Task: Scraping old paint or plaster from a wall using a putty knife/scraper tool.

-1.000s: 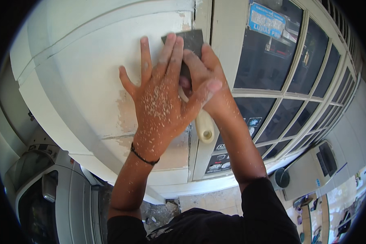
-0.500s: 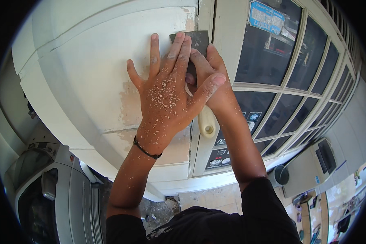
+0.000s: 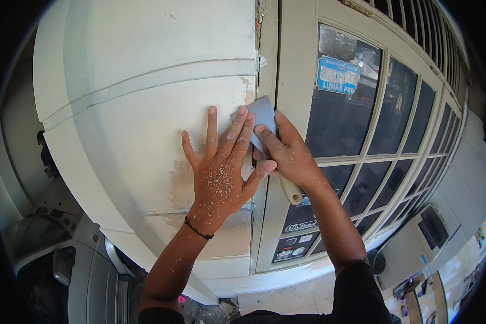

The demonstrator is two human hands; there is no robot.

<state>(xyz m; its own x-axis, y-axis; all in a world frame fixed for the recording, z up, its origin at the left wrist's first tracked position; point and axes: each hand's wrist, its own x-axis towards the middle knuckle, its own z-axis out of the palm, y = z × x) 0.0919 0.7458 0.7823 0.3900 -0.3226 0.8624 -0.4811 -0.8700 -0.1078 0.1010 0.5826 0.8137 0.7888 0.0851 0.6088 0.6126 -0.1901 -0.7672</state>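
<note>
My right hand (image 3: 292, 148) is closed round a putty knife with a wide grey blade (image 3: 262, 116) and a cream handle (image 3: 292, 191). The blade lies at the right edge of a white wall (image 3: 140, 121), tilted up to the right. My left hand (image 3: 220, 167) is spread, its two middle fingertips pressing on the blade's left side; no object is gripped in it. Pale flakes dot the back of this hand, and a dark bracelet (image 3: 198, 228) circles the wrist. Behind my hands the wall has bare tan patches (image 3: 179, 186) where paint is gone.
A cream door frame (image 3: 293, 70) with dark glass panes (image 3: 344, 121) stands right of the wall. A grey vehicle (image 3: 65, 264) is at the lower left. At the lower right are a dark bucket (image 3: 376, 262) and a white washing machine (image 3: 418, 243). Rubble (image 3: 227, 306) lies on the floor.
The view has shifted, so hands and wall sit lower in the picture. The blade has turned from dark and nearly flat to a lighter, tilted angle. The handle now slants more to the right.
</note>
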